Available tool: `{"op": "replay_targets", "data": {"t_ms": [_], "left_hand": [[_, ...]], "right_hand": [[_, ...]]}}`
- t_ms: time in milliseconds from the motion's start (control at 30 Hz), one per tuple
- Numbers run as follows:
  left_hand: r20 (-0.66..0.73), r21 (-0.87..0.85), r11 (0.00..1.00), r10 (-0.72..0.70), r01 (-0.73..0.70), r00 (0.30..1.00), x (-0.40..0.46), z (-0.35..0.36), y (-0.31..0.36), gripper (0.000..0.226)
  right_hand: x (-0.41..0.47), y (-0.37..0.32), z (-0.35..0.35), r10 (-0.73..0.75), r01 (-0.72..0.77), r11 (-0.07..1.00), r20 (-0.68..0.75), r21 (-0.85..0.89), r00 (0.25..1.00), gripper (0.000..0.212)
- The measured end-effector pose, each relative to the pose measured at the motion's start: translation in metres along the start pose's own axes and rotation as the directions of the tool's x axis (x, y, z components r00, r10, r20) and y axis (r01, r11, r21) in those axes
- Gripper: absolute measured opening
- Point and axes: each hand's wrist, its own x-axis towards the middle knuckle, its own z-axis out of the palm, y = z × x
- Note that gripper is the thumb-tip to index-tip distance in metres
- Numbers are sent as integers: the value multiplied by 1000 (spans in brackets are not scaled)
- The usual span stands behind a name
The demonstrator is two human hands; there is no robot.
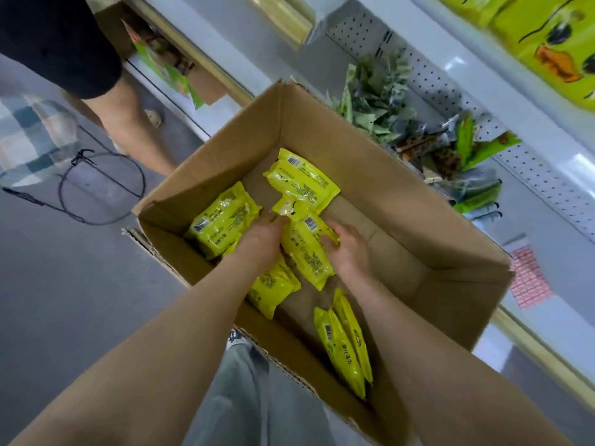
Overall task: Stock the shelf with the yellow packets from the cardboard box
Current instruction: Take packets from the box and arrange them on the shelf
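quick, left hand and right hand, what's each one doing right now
Left hand: fingers curled on the glossy yellow plastic packet inside the brown cardboard box.
Right hand: gripping the same packet's other side.

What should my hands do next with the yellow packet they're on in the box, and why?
Probably lift that yellow packet straight up out of the cardboard box and carry it toward the shelf on the right. The left hand and right hand already grip its two sides, it lies on top of the other packets, and nothing sits over it.
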Motion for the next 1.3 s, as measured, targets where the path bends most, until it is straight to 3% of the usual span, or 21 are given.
{"op": "replay_targets", "data": {"t_ms": [100,167,300,367,433,500,567,633,700,800,867,933,1033,1167,1233,1300], "left_hand": [[-32,-66,998,9,-11,999,12,7,10,63],[-38,-92,996,-12,9,999,18,7,16,61],[-76,-83,991,96,-102,993,29,5,17,66],[-1,97,972,213,-212,977,35,7,14,69],[115,332,891,286,-308,951,42,14,15,72],[195,469,813,285,-344,939,47,21,18,74],[217,519,791,245,-324,945,52,27,22,76],[185,555,780,223,-289,957,57,31,25,79],[102,575,779,234,-249,967,60,32,29,80],[38,503,847,173,-169,984,63,25,39,82],[51,406,907,98,-110,994,63,20,45,94],[116,294,952,48,-80,992,59,18,51,105],[167,144,988,35,-59,985,55,18,55,97],[149,220,973,44,-76,988,56,24,48,94],[138,208,976,37,-66,990,56,26,48,91],[106,152,987,36,-52,994,56,24,47,82]], "right_hand": [[-12,5,17,-130,140,968,58,-209,990,90],[-12,9,23,-119,144,956,114,-256,986,102],[-5,19,12,53,-53,983,-6,-177,999,87],[-2,32,1,176,-184,970,-62,-159,982,84],[-3,48,-8,236,-259,943,-131,-206,963,85],[-8,58,-9,202,-252,931,-203,-263,958,82],[-12,61,-2,169,-214,935,-173,-283,970,85],[-12,63,6,211,-229,930,-92,-289,973,96],[-8,64,7,190,-214,942,-117,-259,975,93],[-4,59,-10,212,-233,967,-182,-107,960,68],[-2,57,-24,335,-300,930,-152,212,930,46],[-2,62,-33,415,-337,839,-102,426,904,37],[-8,68,-35,455,-415,826,-15,382,891,32],[-12,64,-23,466,-421,818,-22,392,885,63],[-13,58,-19,469,-412,832,-73,373,880,88],[-12,55,-17,479,-426,848,-110,316,871,98]]}}
